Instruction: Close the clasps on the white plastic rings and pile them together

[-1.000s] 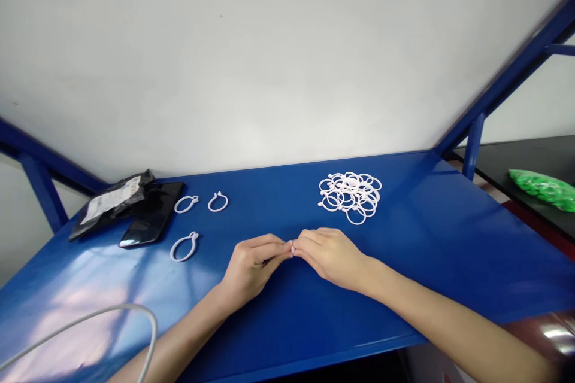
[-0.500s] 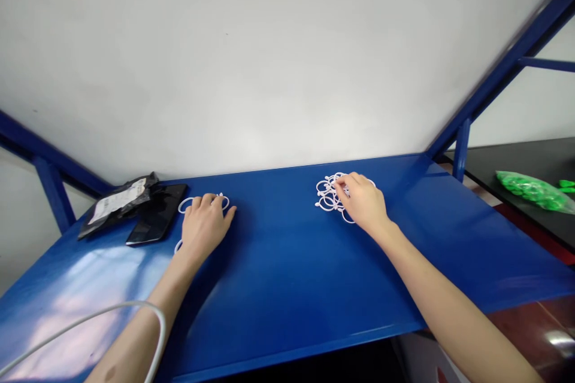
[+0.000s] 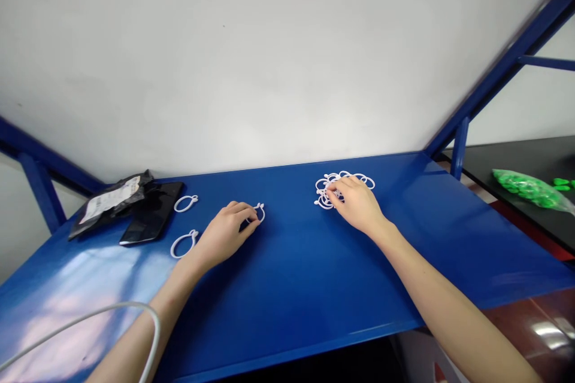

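My left hand point(image 3: 229, 232) is low over the blue table, thumb and fingers closed on a white curtain ring point(image 3: 263, 215) whose knobbed end shows past the fingertips. To its left lie two more white rings, a far one point(image 3: 183, 208) and a near one point(image 3: 178, 254), apart from each other. My right hand point(image 3: 356, 200) rests over a heap of white rings point(image 3: 324, 198), its thumb and fingers pinched together at the heap's middle. The palm covers part of the heap, and the ring between those fingertips is only partly visible.
A black plastic parcel point(image 3: 112, 200) with a white label lies at the left, partly over a dark phone or tablet point(image 3: 150, 218). A white cable point(image 3: 90, 316) loops over my left forearm. Blue frame bars flank the table point(image 3: 287, 287). A bag of green pieces point(image 3: 532, 188) lies on a black surface at right.
My left hand has moved right, carrying a curtain ring, and uncovered two rings on the left. My right hand has stayed at the heap, shifting slightly left and nearer.
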`<state>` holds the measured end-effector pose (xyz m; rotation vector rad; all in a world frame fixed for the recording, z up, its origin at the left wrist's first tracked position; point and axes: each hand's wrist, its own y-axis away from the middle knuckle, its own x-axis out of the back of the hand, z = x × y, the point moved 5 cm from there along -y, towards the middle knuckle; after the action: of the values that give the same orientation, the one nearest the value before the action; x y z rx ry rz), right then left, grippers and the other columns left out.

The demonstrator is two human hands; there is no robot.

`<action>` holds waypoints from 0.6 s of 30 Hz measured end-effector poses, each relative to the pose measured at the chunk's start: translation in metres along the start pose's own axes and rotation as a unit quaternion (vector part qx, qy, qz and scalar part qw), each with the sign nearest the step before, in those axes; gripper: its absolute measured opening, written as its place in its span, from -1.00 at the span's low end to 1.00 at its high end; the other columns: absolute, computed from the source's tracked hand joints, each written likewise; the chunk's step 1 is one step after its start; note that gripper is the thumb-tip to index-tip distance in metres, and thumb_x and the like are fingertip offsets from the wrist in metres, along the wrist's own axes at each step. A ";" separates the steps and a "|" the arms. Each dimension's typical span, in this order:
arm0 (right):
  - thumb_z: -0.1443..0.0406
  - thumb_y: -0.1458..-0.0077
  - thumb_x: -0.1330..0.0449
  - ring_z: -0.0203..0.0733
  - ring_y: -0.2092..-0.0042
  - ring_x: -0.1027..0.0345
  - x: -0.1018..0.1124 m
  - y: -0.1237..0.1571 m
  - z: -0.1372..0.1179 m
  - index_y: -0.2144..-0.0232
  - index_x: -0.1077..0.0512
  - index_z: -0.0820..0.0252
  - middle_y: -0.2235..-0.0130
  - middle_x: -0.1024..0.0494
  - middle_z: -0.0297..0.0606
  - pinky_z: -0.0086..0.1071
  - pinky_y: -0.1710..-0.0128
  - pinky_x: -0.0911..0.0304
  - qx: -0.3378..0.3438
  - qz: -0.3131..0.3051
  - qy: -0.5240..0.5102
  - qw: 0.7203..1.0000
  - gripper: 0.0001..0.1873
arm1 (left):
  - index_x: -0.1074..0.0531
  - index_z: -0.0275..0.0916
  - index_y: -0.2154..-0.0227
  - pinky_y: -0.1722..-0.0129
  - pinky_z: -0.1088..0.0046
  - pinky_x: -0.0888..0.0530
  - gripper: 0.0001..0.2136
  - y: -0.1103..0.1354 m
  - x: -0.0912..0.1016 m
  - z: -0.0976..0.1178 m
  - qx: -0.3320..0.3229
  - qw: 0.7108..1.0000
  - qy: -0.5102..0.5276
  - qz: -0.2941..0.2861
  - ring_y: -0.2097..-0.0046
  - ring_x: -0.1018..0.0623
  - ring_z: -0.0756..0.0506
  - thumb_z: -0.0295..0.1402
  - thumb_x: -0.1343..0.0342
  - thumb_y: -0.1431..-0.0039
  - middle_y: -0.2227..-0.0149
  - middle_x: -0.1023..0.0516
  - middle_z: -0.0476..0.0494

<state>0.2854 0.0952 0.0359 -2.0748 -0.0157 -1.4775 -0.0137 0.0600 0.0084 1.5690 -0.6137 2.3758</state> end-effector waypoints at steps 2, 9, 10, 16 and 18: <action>0.23 -0.36 -0.06 0.04 0.05 -0.41 0.002 0.000 0.002 0.17 -0.58 0.18 0.12 -0.64 -0.13 -0.11 -0.03 -0.34 -0.009 0.020 0.006 1.000 -0.71 | -0.51 -0.16 0.31 0.03 0.21 -0.44 -0.74 0.000 0.001 0.006 -0.003 1.000 0.016 0.008 0.09 -0.52 -0.20 -0.20 0.03 -0.40 0.14 -0.63 -0.14; -0.21 -0.32 0.07 0.35 -0.44 0.09 -0.023 0.001 0.026 -0.38 -0.22 0.15 -0.43 -0.17 -0.05 0.19 -0.36 0.05 -0.083 -0.101 0.084 0.988 -0.19 | -0.51 -0.22 0.03 -0.05 0.09 -0.43 -0.72 -0.001 -0.003 -0.005 0.062 0.995 -0.045 0.064 -0.01 -0.52 -0.29 -0.22 -0.03 -0.35 0.01 -0.59 -0.26; -0.24 -0.31 0.11 0.37 -0.45 0.12 -0.028 0.002 0.029 -0.41 -0.17 0.13 -0.44 -0.12 -0.05 0.20 -0.38 0.09 -0.092 -0.126 0.092 0.983 -0.15 | -0.52 -0.22 0.02 -0.06 0.08 -0.43 -0.71 -0.001 -0.005 -0.008 0.066 0.994 -0.055 0.065 -0.02 -0.51 -0.29 -0.22 -0.03 -0.35 0.01 -0.58 -0.27; -0.33 -0.25 0.24 0.41 -0.45 0.13 -0.033 0.007 0.038 -0.45 -0.06 0.22 -0.46 -0.06 0.03 0.18 -0.39 0.13 -0.142 -0.162 0.139 0.966 0.01 | -0.56 -0.22 0.09 -0.04 0.08 -0.43 -0.73 -0.002 -0.009 -0.013 0.069 0.993 -0.066 0.065 0.00 -0.51 -0.29 -0.21 -0.03 -0.35 0.03 -0.60 -0.26; -0.33 -0.25 0.25 0.44 -0.45 0.14 -0.031 0.008 0.039 -0.45 -0.05 0.25 -0.47 -0.01 0.05 0.19 -0.40 0.16 -0.152 -0.167 0.150 0.963 0.03 | -0.56 -0.21 0.11 -0.02 0.09 -0.42 -0.74 -0.001 -0.009 -0.013 0.071 0.993 -0.065 0.068 0.01 -0.51 -0.29 -0.22 -0.03 -0.35 0.04 -0.60 -0.25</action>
<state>0.3098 0.1159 -0.0031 -2.1349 -0.0216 -2.1052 -0.0206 0.0675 -0.0037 1.8070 -0.6056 2.4798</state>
